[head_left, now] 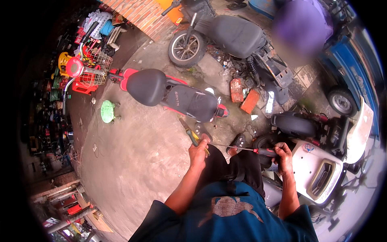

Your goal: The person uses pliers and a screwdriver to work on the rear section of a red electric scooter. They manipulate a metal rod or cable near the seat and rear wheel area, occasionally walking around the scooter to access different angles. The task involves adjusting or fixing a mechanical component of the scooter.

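Presently, the screwdriver [258, 151] slants at 4 o'clock, fingers of the right hand [284, 157] wrapped round its handle [267, 152]; the left hand [197, 154] grips pliers [191, 136] near centre, at 6 o'clock. Bricks [250, 101] lie at 2 o'clock, a red scooter [187, 100] stands at 11, a green stool [107, 111] at 9.

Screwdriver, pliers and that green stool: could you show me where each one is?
Screwdriver [266, 152]: head view, on its handle.
Pliers [192, 138]: head view, on one of the handles.
Green stool [107, 111]: head view, on the top of its seat.
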`<state>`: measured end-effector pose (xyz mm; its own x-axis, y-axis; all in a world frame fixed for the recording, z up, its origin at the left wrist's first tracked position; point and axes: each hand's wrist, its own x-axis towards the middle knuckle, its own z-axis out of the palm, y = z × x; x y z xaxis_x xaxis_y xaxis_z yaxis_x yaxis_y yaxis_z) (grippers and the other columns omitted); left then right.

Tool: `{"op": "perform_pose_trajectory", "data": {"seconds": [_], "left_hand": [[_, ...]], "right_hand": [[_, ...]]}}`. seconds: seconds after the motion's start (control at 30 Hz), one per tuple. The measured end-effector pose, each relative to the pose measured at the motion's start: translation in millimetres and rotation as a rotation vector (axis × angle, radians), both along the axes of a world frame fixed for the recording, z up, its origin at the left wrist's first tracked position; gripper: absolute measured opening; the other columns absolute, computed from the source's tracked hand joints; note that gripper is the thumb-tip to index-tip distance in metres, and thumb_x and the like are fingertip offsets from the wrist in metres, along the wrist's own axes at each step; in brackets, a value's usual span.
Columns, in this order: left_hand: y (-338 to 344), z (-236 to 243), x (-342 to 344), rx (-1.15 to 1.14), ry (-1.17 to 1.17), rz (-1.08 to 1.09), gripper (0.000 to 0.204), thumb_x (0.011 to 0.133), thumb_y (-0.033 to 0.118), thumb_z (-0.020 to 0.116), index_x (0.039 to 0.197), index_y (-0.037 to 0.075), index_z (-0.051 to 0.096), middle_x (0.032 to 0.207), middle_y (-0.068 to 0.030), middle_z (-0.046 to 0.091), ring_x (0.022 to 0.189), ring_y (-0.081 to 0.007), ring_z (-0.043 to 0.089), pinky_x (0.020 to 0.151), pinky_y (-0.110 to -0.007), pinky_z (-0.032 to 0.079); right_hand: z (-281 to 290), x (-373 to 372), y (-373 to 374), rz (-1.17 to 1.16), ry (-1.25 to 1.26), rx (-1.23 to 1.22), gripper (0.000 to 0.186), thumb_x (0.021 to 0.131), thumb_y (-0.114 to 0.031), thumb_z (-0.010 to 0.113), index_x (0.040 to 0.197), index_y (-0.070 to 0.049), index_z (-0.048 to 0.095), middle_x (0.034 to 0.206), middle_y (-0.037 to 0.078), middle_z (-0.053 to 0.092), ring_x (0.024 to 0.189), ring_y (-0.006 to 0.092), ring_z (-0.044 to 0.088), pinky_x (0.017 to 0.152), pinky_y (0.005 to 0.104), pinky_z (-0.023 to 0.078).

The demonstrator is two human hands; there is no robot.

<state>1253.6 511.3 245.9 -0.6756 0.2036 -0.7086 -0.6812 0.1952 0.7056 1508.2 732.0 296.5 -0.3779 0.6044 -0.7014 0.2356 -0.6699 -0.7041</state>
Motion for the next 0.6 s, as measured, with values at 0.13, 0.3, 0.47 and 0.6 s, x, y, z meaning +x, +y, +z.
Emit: {"op": "perform_pose_trajectory", "data": {"seconds": [0.13, 0.3, 0.47, 0.6], "left_hand": [[-17, 2, 4, 0.017, -0.069, 0.064, 0.025, 0.088, 0.022, 0.07, 0.103, 0.004, 0.061, 0.079, -0.0047, 0.061, 0.061, -0.0127, 0.057, 0.043, -0.025, 0.04], [-53, 8, 18, 0.282, -0.12, 0.326, 0.028, 0.089, 0.023, 0.069, 0.107, 0.003, 0.06, 0.086, -0.0064, 0.062, 0.067, -0.0136, 0.06, 0.041, -0.024, 0.038], [-104, 19, 4, 0.341, -0.15, 0.473, 0.019, 0.093, 0.019, 0.061, 0.103, 0.003, 0.057, 0.093, -0.0097, 0.064, 0.075, -0.0172, 0.063, 0.045, -0.027, 0.043], [-144, 23, -12, 0.479, -0.087, 0.517, 0.021, 0.093, 0.018, 0.061, 0.104, 0.001, 0.059, 0.092, -0.0105, 0.065, 0.075, -0.0176, 0.063, 0.046, -0.026, 0.044]], "right_hand": [[-3, -10, -4, 0.069, 0.031, 0.009, 0.006, 0.088, -0.016, 0.058, 0.089, -0.01, 0.055, 0.076, 0.0, 0.058, 0.05, 0.0096, 0.051, 0.044, 0.021, 0.039], [-10, -36, -12, 0.198, 0.018, -0.028, 0.007, 0.088, -0.016, 0.058, 0.091, -0.01, 0.055, 0.075, 0.0, 0.057, 0.049, 0.0096, 0.052, 0.044, 0.0209, 0.039], [-7, -79, -33, 0.325, 0.094, -0.072, 0.01, 0.089, -0.016, 0.057, 0.095, -0.01, 0.053, 0.076, 0.008, 0.066, 0.051, 0.0106, 0.054, 0.043, 0.022, 0.039], [-17, -112, -64, 0.341, 0.126, -0.113, 0.01, 0.088, -0.017, 0.058, 0.094, -0.01, 0.053, 0.083, 0.013, 0.069, 0.049, 0.0119, 0.054, 0.041, 0.0219, 0.04]]}}
